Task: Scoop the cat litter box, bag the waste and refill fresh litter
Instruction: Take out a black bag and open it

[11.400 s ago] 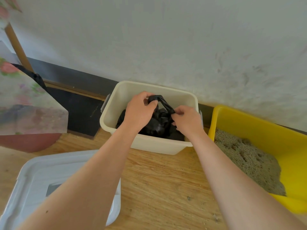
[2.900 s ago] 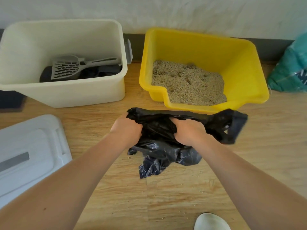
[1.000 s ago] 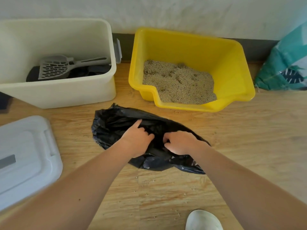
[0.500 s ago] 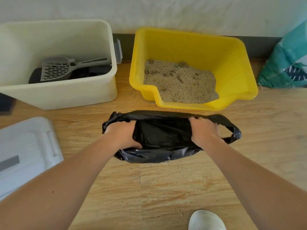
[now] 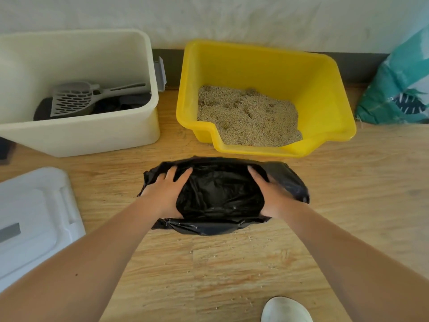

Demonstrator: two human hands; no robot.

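Note:
A black plastic bag (image 5: 220, 196) lies on the wooden floor in front of the yellow litter box (image 5: 325, 94), which holds tan litter (image 5: 248, 117). The bag's mouth faces up and is stretched wide. My left hand (image 5: 166, 194) grips the left side of the rim, fingers spread over the plastic. My right hand (image 5: 269, 194) holds the right side, and both thumbs are hidden. A grey slotted scoop (image 5: 74, 98) rests inside the cream bin (image 5: 81, 138) at the left, on top of dark bags.
A white bin lid (image 5: 30, 217) lies on the floor at the left. A teal litter sack (image 5: 399, 89) leans on the wall at the right. Stray litter grains dot the floor near the bag. A white shoe tip (image 5: 286, 310) shows at the bottom edge.
I took the bag out of the cream bin and shook it out in front of the litter box. In the last half second my hands pushed the rim down and apart, widening the mouth.

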